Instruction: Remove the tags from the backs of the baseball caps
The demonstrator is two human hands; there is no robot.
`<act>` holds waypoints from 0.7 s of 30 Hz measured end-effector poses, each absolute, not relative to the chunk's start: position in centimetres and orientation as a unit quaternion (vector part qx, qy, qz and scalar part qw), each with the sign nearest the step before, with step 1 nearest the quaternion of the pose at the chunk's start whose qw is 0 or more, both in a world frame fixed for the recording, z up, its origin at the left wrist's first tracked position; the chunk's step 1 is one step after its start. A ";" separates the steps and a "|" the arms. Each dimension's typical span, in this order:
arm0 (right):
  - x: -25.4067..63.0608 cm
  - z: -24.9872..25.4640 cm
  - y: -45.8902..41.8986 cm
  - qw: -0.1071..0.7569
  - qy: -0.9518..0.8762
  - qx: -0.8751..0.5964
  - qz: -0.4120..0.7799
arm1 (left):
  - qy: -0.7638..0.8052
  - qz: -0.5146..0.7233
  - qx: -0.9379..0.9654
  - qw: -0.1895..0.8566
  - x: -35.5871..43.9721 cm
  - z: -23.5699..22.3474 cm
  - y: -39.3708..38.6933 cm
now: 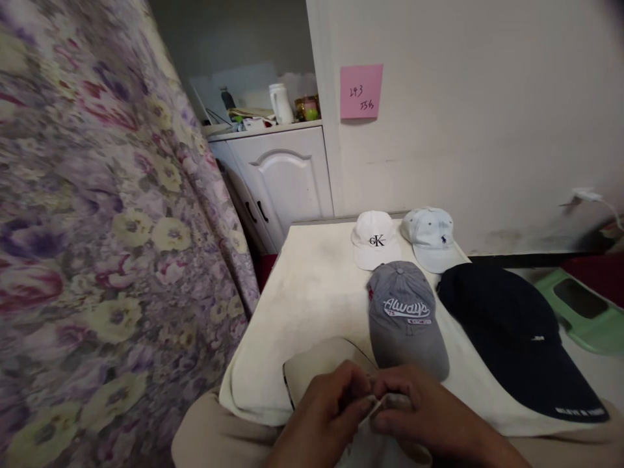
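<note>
A beige cap (319, 364) lies at the near edge of the table, its brim toward the table and its crown near my lap. My left hand (326, 413) pinches a light fabric edge or strap of this cap between thumb and fingers. Close against it, my right hand (424, 406) grips the same part from the other side. My fingers hide much of the cap and any fastening. Just beyond my right hand sits a grey cap (402, 309) with white "Always" lettering.
A white cap (375, 237), a pale blue cap (431, 234) and a navy cap (507, 325) lie on the cream-covered table (287, 286). A floral curtain (121, 260) hangs at left. To the right is a green stool (585, 318). Behind stands a white cabinet (287, 182).
</note>
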State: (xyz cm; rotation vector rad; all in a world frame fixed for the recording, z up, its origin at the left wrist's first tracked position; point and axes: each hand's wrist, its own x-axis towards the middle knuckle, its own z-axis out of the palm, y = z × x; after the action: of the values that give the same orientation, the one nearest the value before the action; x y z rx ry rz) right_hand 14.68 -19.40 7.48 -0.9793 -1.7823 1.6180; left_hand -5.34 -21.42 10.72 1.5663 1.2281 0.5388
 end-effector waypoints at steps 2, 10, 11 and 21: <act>14.9 7.5 -19.3 0.266 -0.669 -0.375 0.584 | 0.520 0.222 0.654 0.502 -5.5 11.0 -21.6; 15.5 7.6 -19.5 0.271 -0.676 -0.400 0.557 | 0.528 0.206 0.682 0.462 -5.0 11.5 -22.1; 15.5 7.7 -19.5 0.275 -0.673 -0.404 0.555 | 0.528 0.212 0.682 0.460 -4.9 11.4 -22.0; 15.7 7.8 -19.7 0.357 -0.704 -0.346 0.507 | 0.523 0.239 0.666 0.475 -4.8 11.1 -21.5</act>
State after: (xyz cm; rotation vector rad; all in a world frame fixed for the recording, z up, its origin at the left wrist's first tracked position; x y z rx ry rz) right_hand 15.65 -19.72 7.80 -0.8939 -1.8185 1.3091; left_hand -4.77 -21.51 11.10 1.6279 1.2800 0.5840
